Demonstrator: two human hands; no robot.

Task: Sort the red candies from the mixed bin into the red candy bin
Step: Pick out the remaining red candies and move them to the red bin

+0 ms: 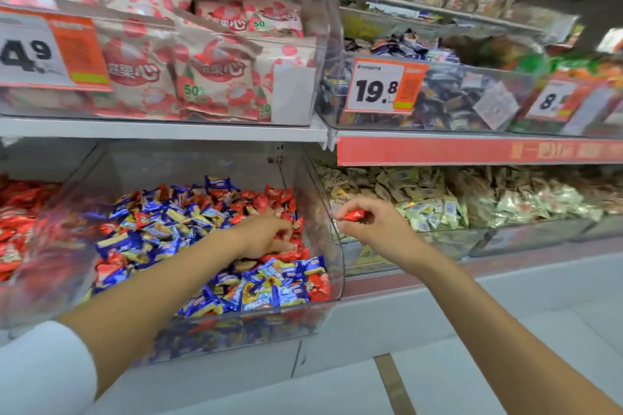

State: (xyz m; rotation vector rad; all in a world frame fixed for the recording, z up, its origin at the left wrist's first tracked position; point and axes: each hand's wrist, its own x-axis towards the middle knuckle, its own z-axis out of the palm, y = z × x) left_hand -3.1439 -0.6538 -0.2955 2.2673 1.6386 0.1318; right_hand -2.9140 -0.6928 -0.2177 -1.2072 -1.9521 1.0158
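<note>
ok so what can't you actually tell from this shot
Left hand, head view: fingertips are buried among the mixed bin's wrappers, so whether it grips a candy is hidden.
Right hand, head view: fingers cover most of the red candy; one or several, unclear.
Red pile, head view: cut off by the left edge.
Wrapper print and the price tag's small text, head view: blurred.

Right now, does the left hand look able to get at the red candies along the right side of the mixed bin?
Probably yes: the left hand is inside the open-topped mixed bin, fingers touching the red candies, and the right hand, pinching a red candy, is outside the clear wall.
</note>
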